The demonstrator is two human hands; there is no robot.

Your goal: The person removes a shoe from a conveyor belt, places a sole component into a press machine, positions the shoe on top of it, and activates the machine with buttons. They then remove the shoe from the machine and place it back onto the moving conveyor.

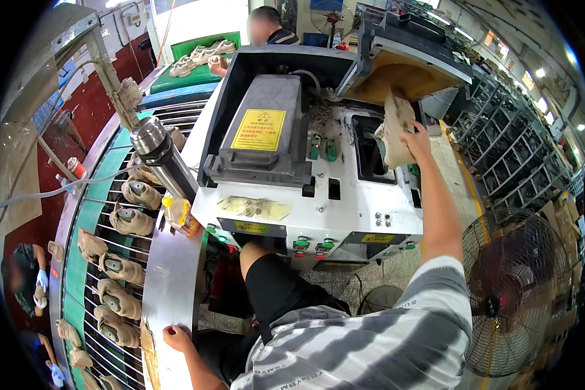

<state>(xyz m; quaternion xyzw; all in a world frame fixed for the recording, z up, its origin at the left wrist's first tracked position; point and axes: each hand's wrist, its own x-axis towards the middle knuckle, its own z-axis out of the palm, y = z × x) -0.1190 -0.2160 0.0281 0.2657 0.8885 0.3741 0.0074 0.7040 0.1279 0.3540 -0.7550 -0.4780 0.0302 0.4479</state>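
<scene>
My right hand (417, 142) grips a beige shoe (396, 130) by its side, above the dark recess (370, 153) in the right half of a white machine (338, 201). Behind the shoe, a hinged cover (396, 71) with a brown inner face stands raised. The machine's left cover (260, 123), grey with a yellow label, is down. Low at the left, my left hand (177, 339) lies on the metal bench (172, 283) with its fingers curled in and nothing visible in them.
Several beige shoes (120, 268) sit on the roller conveyor (104, 214) at the left. A steel flask (162, 156) and a plastic bottle (181, 216) stand by the machine. At the right are a large fan (513, 292) and metal racks (507, 143). A co-worker (273, 29) is behind.
</scene>
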